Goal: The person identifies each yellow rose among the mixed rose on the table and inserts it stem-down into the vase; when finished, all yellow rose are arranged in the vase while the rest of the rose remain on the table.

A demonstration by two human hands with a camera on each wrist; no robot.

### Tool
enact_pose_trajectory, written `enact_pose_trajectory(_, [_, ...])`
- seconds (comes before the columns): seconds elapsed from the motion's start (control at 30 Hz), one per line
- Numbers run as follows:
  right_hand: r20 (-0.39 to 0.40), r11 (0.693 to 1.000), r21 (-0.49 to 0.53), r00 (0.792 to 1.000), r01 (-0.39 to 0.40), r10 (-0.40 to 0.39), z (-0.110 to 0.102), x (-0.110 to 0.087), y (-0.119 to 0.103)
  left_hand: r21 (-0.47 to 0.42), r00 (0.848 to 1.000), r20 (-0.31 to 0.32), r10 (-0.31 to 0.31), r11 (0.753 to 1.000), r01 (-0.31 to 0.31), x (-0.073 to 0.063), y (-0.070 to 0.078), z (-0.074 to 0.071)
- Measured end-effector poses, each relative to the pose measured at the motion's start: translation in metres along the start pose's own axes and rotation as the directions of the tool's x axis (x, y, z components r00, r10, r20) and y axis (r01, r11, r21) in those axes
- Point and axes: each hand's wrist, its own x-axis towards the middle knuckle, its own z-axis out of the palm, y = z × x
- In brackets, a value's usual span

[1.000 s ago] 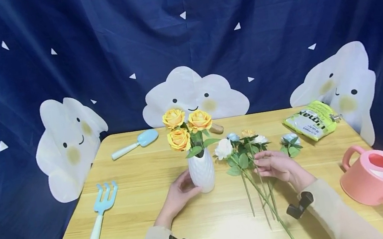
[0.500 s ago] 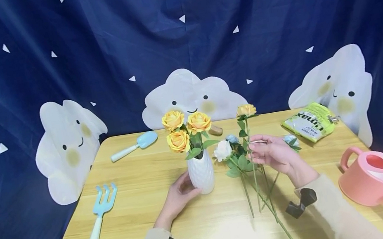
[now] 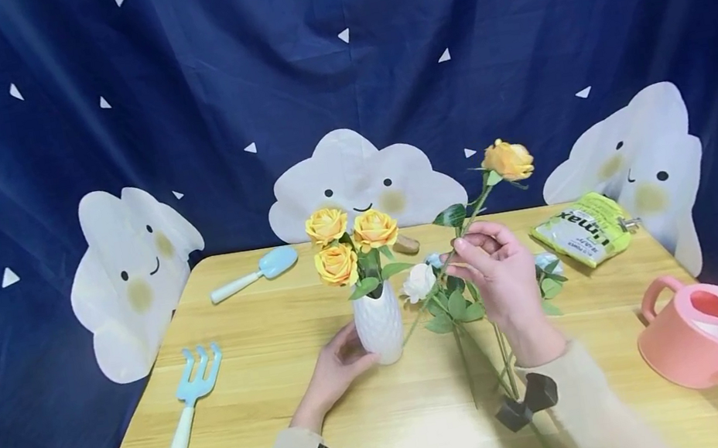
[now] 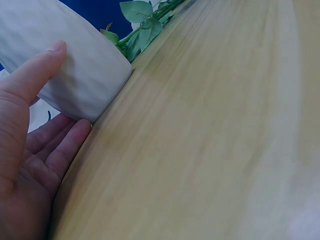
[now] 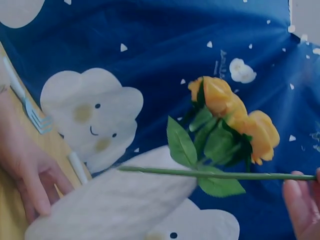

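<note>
A white textured vase (image 3: 378, 327) holding three yellow roses (image 3: 337, 263) stands upright at the middle of the table. My left hand (image 3: 336, 372) holds its lower part; in the left wrist view the thumb (image 4: 42, 70) lies along the vase wall, with fingers at the base. To the right, my right hand (image 3: 507, 279) pinches a single yellow rose (image 3: 507, 160) by its stem, raised and tilted with the bloom up and to the right. In the right wrist view that stem (image 5: 240, 176) crosses in front of the vase.
A white rose (image 3: 419, 282) and other stems lie right of the vase, partly behind my right hand. Farther right are a blue rose (image 3: 549, 264), a green bag (image 3: 585, 229) and a pink watering can (image 3: 704, 334). A blue trowel (image 3: 276, 261) and hand fork (image 3: 193, 387) lie left.
My right hand has lifted the yellow rose out of the loose flowers, turned, and tilted it so the bloom leans right and the stem's lower end points toward the vase. The left hand stays put.
</note>
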Motion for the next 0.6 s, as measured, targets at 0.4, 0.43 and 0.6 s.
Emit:
enact_pose_trajectory(0.4, [-0.175,0.888,0.141,0.894,0.438,-0.413,0.024,-0.007,0.012,-0.006,1.000,0.007,0.008,1.000,-0.008,0.000,0.003,0.000])
enact_pose_trajectory(0.43, [-0.177,0.877,0.130,0.881,0.463,-0.439,0.026,-0.007,0.014,-0.003,1.000,0.008,0.009,1.000,-0.009,0.000,0.003,0.000])
enact_pose_trajectory(0.6, [-0.105,0.857,0.058,0.857,0.511,-0.504,0.032,-0.013,0.025,0.008,1.000,0.003,0.011,1.000,-0.011,-0.001,0.002,0.001])
